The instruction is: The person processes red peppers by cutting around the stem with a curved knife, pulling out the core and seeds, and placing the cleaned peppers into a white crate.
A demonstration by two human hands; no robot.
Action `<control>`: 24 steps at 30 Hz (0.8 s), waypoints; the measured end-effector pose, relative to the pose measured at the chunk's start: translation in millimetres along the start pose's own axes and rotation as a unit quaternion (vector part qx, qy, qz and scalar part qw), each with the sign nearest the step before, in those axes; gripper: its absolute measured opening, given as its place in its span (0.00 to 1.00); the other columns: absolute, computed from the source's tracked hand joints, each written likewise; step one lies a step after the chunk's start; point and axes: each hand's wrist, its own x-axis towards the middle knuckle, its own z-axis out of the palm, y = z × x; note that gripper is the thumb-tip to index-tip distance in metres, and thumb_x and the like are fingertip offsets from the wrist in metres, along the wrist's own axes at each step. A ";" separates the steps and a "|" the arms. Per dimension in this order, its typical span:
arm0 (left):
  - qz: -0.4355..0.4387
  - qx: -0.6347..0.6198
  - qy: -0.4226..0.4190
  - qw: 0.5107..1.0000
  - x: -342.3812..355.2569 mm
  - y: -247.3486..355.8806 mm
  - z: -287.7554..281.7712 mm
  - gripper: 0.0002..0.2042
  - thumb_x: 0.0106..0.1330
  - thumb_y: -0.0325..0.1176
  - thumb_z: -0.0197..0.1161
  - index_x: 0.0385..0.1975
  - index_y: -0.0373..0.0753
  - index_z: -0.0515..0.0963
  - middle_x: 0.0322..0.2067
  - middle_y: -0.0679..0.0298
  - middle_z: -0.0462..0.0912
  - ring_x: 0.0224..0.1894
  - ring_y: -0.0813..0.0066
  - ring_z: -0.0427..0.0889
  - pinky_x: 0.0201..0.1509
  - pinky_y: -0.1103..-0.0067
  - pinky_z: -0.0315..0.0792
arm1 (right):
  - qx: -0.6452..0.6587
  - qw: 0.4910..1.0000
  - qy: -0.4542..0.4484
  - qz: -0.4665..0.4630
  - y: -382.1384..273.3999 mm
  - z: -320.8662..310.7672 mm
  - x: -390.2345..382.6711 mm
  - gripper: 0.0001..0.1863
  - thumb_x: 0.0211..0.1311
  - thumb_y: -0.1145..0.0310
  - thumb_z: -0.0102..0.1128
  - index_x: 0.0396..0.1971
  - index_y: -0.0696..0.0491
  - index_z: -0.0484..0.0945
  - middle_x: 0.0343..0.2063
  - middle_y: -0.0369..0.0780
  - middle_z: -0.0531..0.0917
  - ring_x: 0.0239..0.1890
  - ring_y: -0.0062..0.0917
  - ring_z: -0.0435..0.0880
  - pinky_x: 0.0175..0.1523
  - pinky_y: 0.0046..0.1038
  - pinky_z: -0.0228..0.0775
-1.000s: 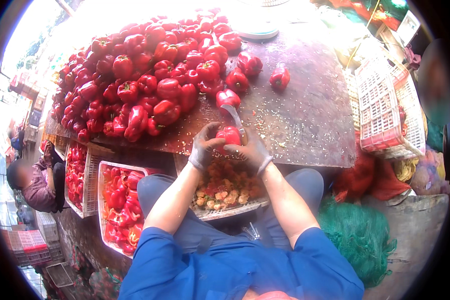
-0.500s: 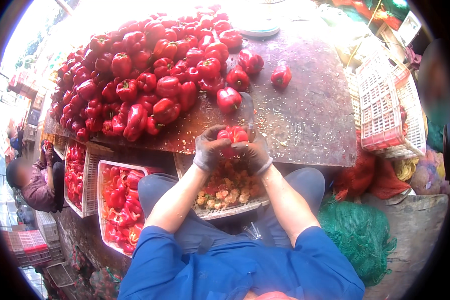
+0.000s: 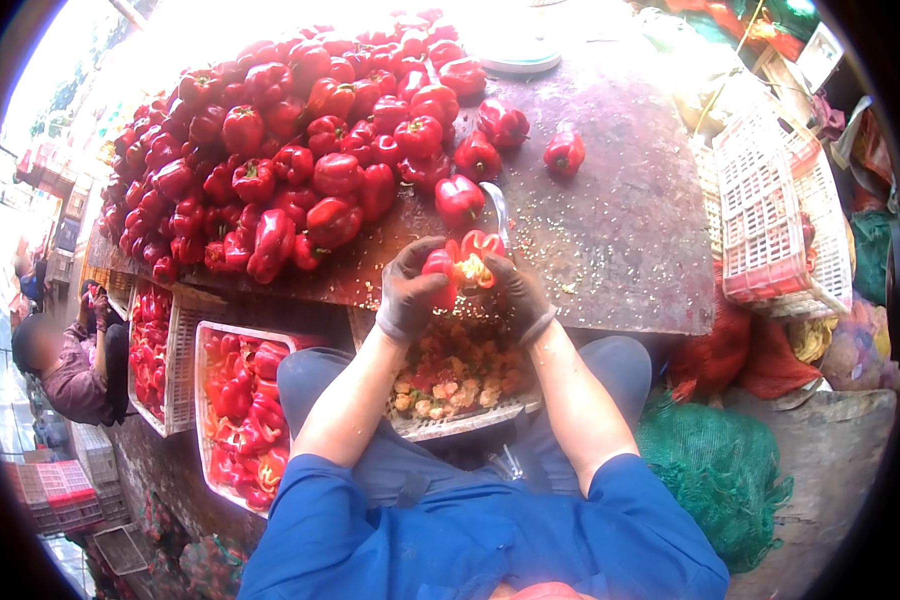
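Note:
Over the near edge of the table, a split red bell pepper (image 3: 475,258) is between my two gloved hands, its pale core and seeds showing. My left hand (image 3: 412,290) is closed round the pepper's left part. A knife (image 3: 498,208) with a curved, shiny blade sticks up from my right hand (image 3: 518,296), its handle hidden in the grip. The fingers of that hand also press on the pepper's right part. Just beyond the hands lies a whole bell pepper (image 3: 459,201). Beneath them, a crate (image 3: 460,427) between my legs holds pepper cores and seeds.
A large heap of bell peppers (image 3: 270,160) covers the table's left side. Seeds speckle the tabletop (image 3: 620,240). At my left stands a crate of cut peppers (image 3: 242,420); farther left a person (image 3: 75,365) sits. Stacked crates (image 3: 770,200) and a green mesh sack (image 3: 710,475) are at right.
The pepper has been opened, and its pale inside now shows. My hands have drawn slightly apart and turned, and the knife blade now catches the light.

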 end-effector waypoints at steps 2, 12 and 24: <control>0.033 0.147 -0.017 0.988 -4.4 4.8 8.8 0.27 0.50 0.25 0.72 0.55 0.31 0.77 0.49 0.57 0.84 0.51 0.69 0.83 0.60 0.72 0.76 | -0.008 0.999 0.034 0.006 -1.0 -1.0 2.1 0.28 0.64 0.58 0.70 0.58 0.55 0.72 0.44 0.41 0.85 0.37 0.29 0.89 0.34 0.28 0.85; 0.155 0.378 -0.092 0.908 -5.1 2.6 7.5 0.29 0.47 0.24 0.72 0.54 0.30 0.78 0.50 0.58 0.81 0.53 0.70 0.80 0.61 0.74 0.73 | -0.075 0.993 0.088 0.018 2.5 -8.7 4.1 0.23 0.58 0.65 0.74 0.52 0.56 0.78 0.39 0.39 0.85 0.34 0.23 0.87 0.35 0.27 0.83; -0.094 0.295 0.007 0.951 -1.3 15.8 9.9 0.21 0.53 0.27 0.66 0.49 0.29 0.82 0.41 0.61 0.86 0.42 0.74 0.84 0.49 0.77 0.79 | -0.360 0.916 0.084 -0.156 18.3 -6.9 7.8 0.30 0.51 0.72 0.77 0.54 0.61 0.76 0.44 0.41 0.87 0.45 0.23 0.86 0.50 0.26 0.79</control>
